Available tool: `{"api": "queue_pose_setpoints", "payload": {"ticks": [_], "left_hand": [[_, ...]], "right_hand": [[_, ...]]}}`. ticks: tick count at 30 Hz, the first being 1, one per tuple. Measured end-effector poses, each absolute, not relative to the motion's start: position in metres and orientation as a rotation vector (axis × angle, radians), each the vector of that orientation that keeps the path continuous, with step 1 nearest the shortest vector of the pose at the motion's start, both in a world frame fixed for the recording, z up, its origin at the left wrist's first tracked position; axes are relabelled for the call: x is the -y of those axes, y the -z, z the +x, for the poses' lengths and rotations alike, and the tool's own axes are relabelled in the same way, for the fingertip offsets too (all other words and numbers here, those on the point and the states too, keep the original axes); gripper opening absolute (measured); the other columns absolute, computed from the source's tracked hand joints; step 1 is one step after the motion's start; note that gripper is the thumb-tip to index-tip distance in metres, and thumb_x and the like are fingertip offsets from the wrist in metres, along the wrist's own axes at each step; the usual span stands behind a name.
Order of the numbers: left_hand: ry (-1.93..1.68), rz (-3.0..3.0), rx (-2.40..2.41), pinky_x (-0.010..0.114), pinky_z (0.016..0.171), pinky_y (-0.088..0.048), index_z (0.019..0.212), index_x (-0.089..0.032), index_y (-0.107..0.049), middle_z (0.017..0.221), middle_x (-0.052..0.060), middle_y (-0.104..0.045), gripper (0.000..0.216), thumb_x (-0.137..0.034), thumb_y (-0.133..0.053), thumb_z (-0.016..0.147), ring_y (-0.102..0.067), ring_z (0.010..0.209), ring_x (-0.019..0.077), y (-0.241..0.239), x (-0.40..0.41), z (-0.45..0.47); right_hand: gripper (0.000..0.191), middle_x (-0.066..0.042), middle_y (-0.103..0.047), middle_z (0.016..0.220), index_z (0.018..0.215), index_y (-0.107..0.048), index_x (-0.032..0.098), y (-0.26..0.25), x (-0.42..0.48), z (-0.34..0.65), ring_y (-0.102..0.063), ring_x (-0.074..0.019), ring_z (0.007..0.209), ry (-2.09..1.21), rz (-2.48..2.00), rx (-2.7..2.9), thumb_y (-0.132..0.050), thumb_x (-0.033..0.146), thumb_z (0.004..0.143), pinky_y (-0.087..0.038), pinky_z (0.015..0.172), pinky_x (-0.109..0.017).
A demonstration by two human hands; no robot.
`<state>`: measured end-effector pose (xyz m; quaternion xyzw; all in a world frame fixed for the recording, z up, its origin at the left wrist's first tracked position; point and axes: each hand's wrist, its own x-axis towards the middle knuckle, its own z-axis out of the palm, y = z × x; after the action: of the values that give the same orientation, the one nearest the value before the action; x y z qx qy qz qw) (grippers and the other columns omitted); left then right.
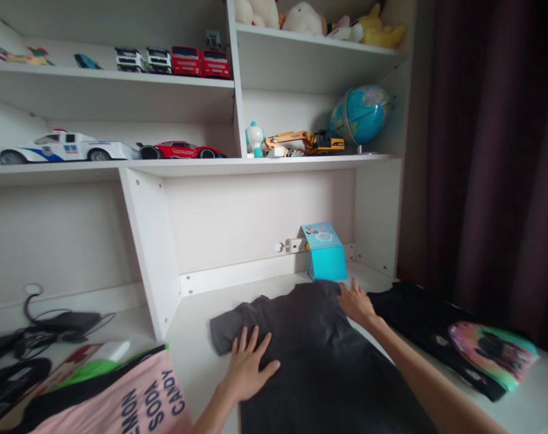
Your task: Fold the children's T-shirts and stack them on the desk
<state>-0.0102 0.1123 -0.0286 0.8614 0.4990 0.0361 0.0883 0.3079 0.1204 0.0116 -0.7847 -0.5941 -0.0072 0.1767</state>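
A dark grey T-shirt (319,361) lies spread on the white desk, its collar end toward the back and one short sleeve out to the left. My left hand (251,366) rests flat on it near that sleeve, open with the fingers spread. At the shirt's upper right edge is my right hand (357,303), slightly blurred. Its visible fingers are apart and touch the cloth; some are hidden. The shirt's right sleeve does not show. Right of my right arm lies a black garment (418,313) with a colourful print.
Pink clothing (138,392) with lettering lies front left, beside black cables and an adapter (70,322). A blue desk calendar (328,262) stands behind the shirt, near a power strip (296,245). White shelves (183,170) above hold toy vehicles, plush toys and a globe (366,114).
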Motion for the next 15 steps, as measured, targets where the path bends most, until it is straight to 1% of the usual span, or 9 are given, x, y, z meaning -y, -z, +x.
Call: {"api": "queue_pose_setpoints", "payload": {"ticks": [1, 3, 5, 7, 9, 12, 13, 15], "left_hand": [[-0.111, 2.559, -1.495, 0.055, 0.107, -0.008, 0.142, -0.033, -0.02, 0.15, 0.005, -0.011, 0.074, -0.073, -0.02, 0.079, -0.001, 0.136, 0.0334, 0.028, -0.112, -0.009], [-0.114, 2.554, -1.526, 0.055, 0.107, -0.008, 0.142, -0.033, -0.022, 0.15, 0.007, -0.011, 0.074, -0.073, -0.023, 0.079, -0.002, 0.136, 0.0338, 0.027, -0.112, -0.008], [-0.111, 2.551, -1.559, 0.054, 0.107, -0.01, 0.141, -0.033, -0.024, 0.15, 0.009, -0.013, 0.074, -0.073, -0.025, 0.079, -0.005, 0.136, 0.0347, 0.026, -0.112, -0.008], [-0.09, 2.535, -1.594, 0.053, 0.107, -0.013, 0.141, -0.031, -0.025, 0.15, 0.011, -0.014, 0.076, -0.073, -0.028, 0.077, -0.007, 0.136, 0.0359, 0.024, -0.113, -0.011], [-0.056, 2.511, -1.63, 0.053, 0.106, -0.017, 0.142, -0.029, -0.026, 0.149, 0.012, -0.017, 0.077, -0.072, -0.028, 0.078, -0.011, 0.135, 0.0368, 0.021, -0.115, -0.015], [0.012, 2.499, -1.655, 0.055, 0.102, -0.022, 0.14, -0.025, -0.031, 0.147, 0.014, -0.024, 0.072, -0.066, -0.028, 0.081, -0.02, 0.133, 0.0381, 0.014, -0.121, -0.018], [0.026, 2.508, -1.665, 0.057, 0.101, -0.023, 0.139, -0.025, -0.034, 0.145, 0.014, -0.029, 0.069, -0.063, -0.028, 0.082, -0.026, 0.131, 0.039, 0.011, -0.124, -0.018], [0.024, 2.529, -1.726, 0.061, 0.097, -0.023, 0.136, -0.022, -0.04, 0.137, 0.017, -0.043, 0.064, -0.057, -0.029, 0.084, -0.04, 0.122, 0.0398, 0.006, -0.132, -0.012]], "right_hand": [[0.047, -0.025, -0.025, 0.143, 0.132, -0.041, 0.008, -0.006, -0.117, 0.294, -0.032, -0.0374, 0.127, -0.01, -2.197, 1.732, -0.033, 0.027, 0.091, -0.033, 0.096, -0.048], [0.053, -0.017, -0.025, 0.146, 0.136, -0.039, 0.017, 0.01, -0.11, 0.261, -0.027, -0.0348, 0.131, -0.118, -2.112, 1.884, -0.039, 0.041, 0.089, -0.032, 0.099, -0.046], [0.06, -0.01, -0.027, 0.147, 0.136, -0.037, 0.028, 0.029, -0.101, 0.233, -0.025, -0.0342, 0.132, -0.248, -2.03, 2.02, -0.041, 0.057, 0.083, -0.03, 0.101, -0.05], [0.064, -0.006, -0.025, 0.148, 0.136, -0.035, 0.035, 0.044, -0.092, 0.217, -0.019, -0.0346, 0.134, -0.319, -1.966, 2.094, -0.038, 0.065, 0.081, -0.023, 0.103, -0.056], [0.062, -0.004, -0.022, 0.149, 0.138, -0.032, 0.034, 0.051, -0.086, 0.216, -0.014, -0.0318, 0.136, -0.321, -1.902, 2.113, -0.031, 0.064, 0.084, -0.016, 0.106, -0.055], [0.059, -0.003, -0.022, 0.149, 0.139, -0.031, 0.029, 0.053, -0.078, 0.233, -0.016, -0.0253, 0.136, -0.315, -1.838, 2.104, -0.025, 0.058, 0.088, -0.015, 0.11, -0.045], [0.059, -0.002, -0.022, 0.149, 0.14, -0.03, 0.029, 0.053, -0.076, 0.241, -0.017, -0.024, 0.136, -0.322, -1.842, 2.095, -0.025, 0.058, 0.088, -0.015, 0.111, -0.042], [0.06, -0.001, -0.021, 0.149, 0.14, -0.029, 0.029, 0.054, -0.069, 0.258, -0.017, -0.0233, 0.137, -0.333, -1.866, 2.073, -0.025, 0.058, 0.088, -0.015, 0.111, -0.043]]}}
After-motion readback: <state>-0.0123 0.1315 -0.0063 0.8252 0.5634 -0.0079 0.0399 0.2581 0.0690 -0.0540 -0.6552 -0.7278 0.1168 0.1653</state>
